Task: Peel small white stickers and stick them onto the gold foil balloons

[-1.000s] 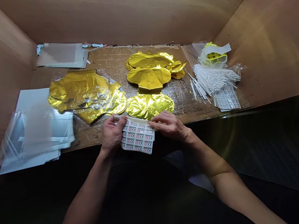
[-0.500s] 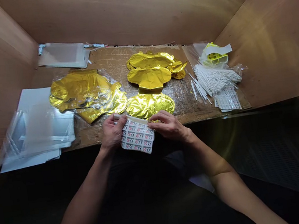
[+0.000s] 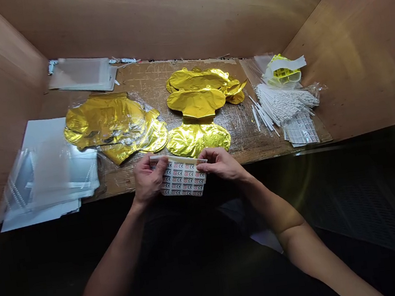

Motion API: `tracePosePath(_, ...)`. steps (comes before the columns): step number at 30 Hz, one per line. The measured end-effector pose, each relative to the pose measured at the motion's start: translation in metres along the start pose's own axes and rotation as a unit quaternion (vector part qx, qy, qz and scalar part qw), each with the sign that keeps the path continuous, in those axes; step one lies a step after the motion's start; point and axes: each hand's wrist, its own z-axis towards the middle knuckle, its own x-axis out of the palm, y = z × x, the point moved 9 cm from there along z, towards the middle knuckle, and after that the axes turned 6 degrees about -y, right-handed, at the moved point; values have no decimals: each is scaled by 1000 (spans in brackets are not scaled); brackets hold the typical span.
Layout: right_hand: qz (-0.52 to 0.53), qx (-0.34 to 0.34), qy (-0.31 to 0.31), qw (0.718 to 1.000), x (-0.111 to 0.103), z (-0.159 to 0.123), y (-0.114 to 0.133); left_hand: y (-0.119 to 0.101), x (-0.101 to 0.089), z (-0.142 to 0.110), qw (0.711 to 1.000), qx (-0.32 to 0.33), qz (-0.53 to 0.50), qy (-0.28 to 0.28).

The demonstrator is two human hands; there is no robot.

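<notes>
Both hands hold a white sheet of small printed stickers point(image 3: 183, 179) over the table's near edge. My left hand point(image 3: 146, 178) grips its left side, fingers curled around the top corner. My right hand point(image 3: 220, 162) pinches its upper right corner between thumb and fingers. The sheet is tilted, top edge away from me. Just beyond it lies a flat gold foil balloon point(image 3: 197, 138). Further gold foil balloons point(image 3: 113, 124) lie at the left, and another pile of gold balloons point(image 3: 201, 91) lies behind.
Clear plastic bags on white sheets point(image 3: 48, 171) are stacked at the left. White sticks point(image 3: 283, 104), a second sticker sheet point(image 3: 301, 129) and a yellow tape roll point(image 3: 284, 73) lie at the right. Wooden walls point(image 3: 363, 46) enclose the worn table point(image 3: 144, 84).
The sticker sheet has been levelled and raised slightly, its top edge now nearly horizontal; my right hand has shifted up with its corner. Everything on the table stays put.
</notes>
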Motion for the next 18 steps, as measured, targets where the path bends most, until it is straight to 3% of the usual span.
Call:
tracePosePath(7, -47, -9, -26, 999, 2, -5, -7, -7, -1, -9, 999, 35, -6, -3)
tracePosePath(12, -96, -75, -50, 991, -1, -9, 8, -9, 1, -10, 999, 39, -12, -10)
tracePosePath(18, -61, -78, -69, 993, -6, -12, 7, -10, 5, -11, 998, 55, -13, -10)
